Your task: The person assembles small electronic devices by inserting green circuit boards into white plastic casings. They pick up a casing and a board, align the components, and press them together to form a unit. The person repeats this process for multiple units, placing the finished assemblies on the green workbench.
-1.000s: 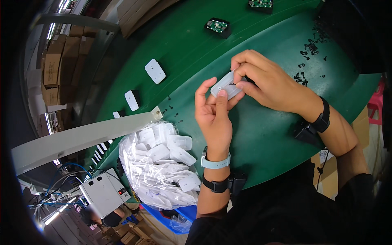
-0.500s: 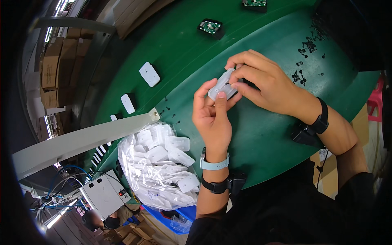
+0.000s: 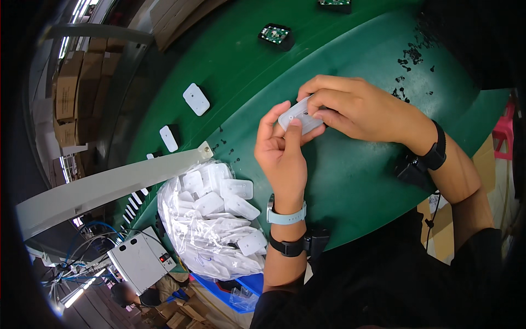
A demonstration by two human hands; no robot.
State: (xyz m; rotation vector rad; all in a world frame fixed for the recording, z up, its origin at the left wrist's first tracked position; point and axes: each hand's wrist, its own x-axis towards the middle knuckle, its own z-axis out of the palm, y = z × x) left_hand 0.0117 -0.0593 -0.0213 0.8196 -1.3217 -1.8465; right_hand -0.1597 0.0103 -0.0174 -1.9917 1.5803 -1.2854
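Observation:
My left hand [image 3: 285, 156] holds a translucent white plastic cover [image 3: 297, 115] above the green work surface, its thumb lying on the cover's face. At the cover's far right end, my right hand [image 3: 356, 109] pinches with thumb and fingers. A small dark spot shows on the cover near those fingertips; whether it is a separate small part, I cannot tell. Left of my left wrist, a clear plastic bag [image 3: 183, 230] lies full of similar white covers [image 3: 239, 189]. Small black parts [image 3: 411, 57] are scattered beyond my right hand.
Along the green conveyor belt [image 3: 230, 60] stand black housings with green circuit boards [image 3: 275, 34] and others topped by white covers [image 3: 196, 99]. A grey metal bar [image 3: 126, 178] crosses at left. Below it are a white machine box [image 3: 142, 260] and a blue bin [image 3: 219, 293].
The cover in my hands has turned to lie flatter, and my right hand has lowered slightly. The housings on the belt have shifted a little to the left.

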